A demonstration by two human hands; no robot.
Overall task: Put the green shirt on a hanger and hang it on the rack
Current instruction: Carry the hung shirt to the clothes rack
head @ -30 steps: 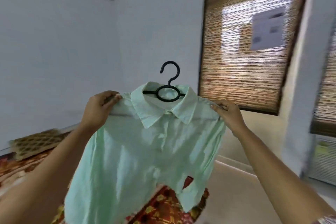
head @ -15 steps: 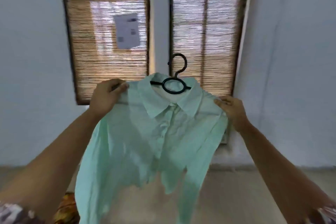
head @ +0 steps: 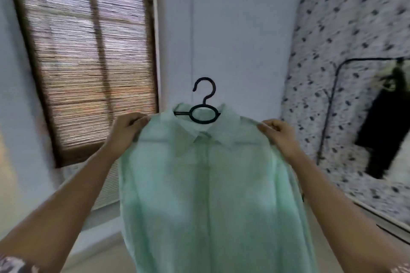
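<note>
Shoulders of the green shirt (head: 206,184) are pinched in our grip, one in our left hand (head: 126,131), the other in our right hand (head: 279,135), and we hold it up in the air before us. It hangs on the black hanger (head: 204,115), whose hook pokes up above the collar. The rack (head: 332,99) stands well apart to the right, a blurred dark garment (head: 381,131) on it.
</note>
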